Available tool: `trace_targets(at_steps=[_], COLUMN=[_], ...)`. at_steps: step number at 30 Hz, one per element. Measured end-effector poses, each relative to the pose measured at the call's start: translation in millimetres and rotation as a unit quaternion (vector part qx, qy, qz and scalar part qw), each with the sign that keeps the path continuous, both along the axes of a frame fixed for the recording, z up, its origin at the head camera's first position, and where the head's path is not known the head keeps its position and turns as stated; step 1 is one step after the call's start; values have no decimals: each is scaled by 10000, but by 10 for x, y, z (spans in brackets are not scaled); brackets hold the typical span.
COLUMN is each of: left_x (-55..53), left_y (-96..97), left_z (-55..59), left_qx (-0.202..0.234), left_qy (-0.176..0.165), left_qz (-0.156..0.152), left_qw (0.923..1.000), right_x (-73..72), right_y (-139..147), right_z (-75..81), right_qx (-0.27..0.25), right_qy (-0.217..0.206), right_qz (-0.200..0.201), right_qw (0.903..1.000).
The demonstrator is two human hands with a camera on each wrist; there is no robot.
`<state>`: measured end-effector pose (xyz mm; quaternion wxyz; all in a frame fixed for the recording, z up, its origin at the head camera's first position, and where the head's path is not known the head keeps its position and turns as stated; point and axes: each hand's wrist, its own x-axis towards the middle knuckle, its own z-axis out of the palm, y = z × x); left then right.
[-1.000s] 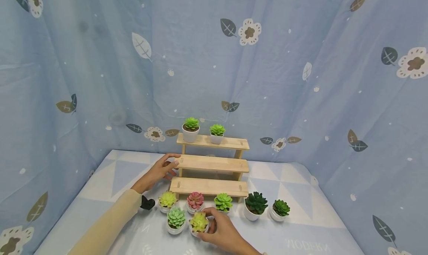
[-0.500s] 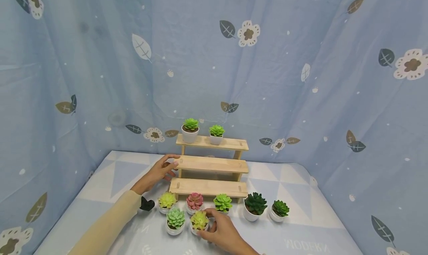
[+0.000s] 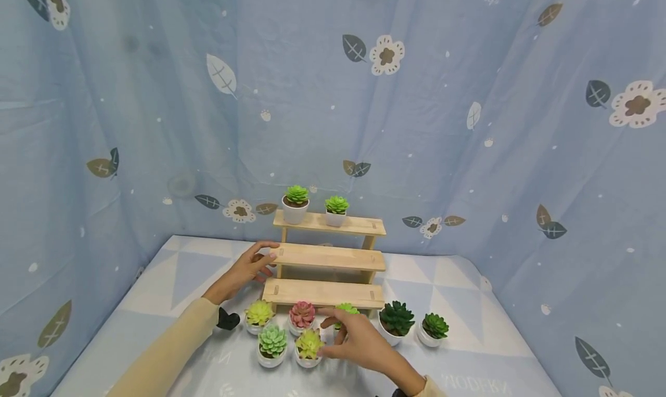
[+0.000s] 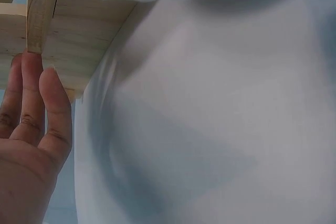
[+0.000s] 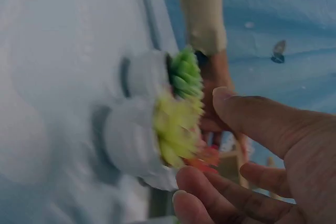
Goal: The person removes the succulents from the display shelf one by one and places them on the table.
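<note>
My left hand point(image 3: 248, 269) grips the left end of the middle board of a three-step wooden plant stand point(image 3: 328, 256); its fingertips meet the wood in the left wrist view. My right hand point(image 3: 359, 339) hovers just right of a yellow-green potted succulent point(image 3: 309, 346), thumb and fingers spread apart around no pot. That succulent stands upright on the cloth. Beside it is a pale green succulent point(image 3: 272, 342). Behind them are a yellow succulent point(image 3: 258, 314) and a red succulent point(image 3: 302, 315). A bright green succulent point(image 3: 347, 309) is partly hidden by my right hand.
Two green succulents, a larger point(image 3: 295, 203) and a smaller point(image 3: 336, 210), occupy the top step. Dark green succulents point(image 3: 396, 321) point(image 3: 433, 329) stand on the right of the patterned tablecloth point(image 3: 468, 304). A blue printed curtain point(image 3: 333, 96) closes off the back and sides.
My right hand has let go of the yellow-green succulent and moved slightly up and right, its fingers opening. The pot stays on the cloth. My left hand keeps its place on the stand.
</note>
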<state>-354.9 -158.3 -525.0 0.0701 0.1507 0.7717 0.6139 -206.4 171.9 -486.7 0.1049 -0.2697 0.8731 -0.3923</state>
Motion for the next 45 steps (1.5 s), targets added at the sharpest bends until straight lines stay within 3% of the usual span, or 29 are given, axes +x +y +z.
trace_targets(at_steps=[5, 12, 17, 27, 39, 45], left_x=[14, 15, 0, -14, 11, -8], left_y=[-5, 5, -5, -5, 13, 14], left_z=[13, 34, 38, 41, 2, -10], left_qx=[-21, -37, -27, 0, 41, 89], left_qy=[-37, -80, -73, -121, -133, -105], left_qz=[1, 22, 8, 87, 131, 119], left_qw=[10000, 10000, 10000, 9999, 9998, 9998], right_x=[-195, -501, -677, -1089, -1327, -1442], right_y=[82, 179, 208, 194, 224, 247], right_z=[192, 334, 421, 600, 669, 696], right_qx=[-135, -762, -1022, -1255, -1638, -1931], right_qy=[627, 834, 1216, 876, 1068, 889], right_qz=[33, 43, -54, -462, -943, -1195], right_qw=[9979, 9936, 9873, 9871, 9761, 9698])
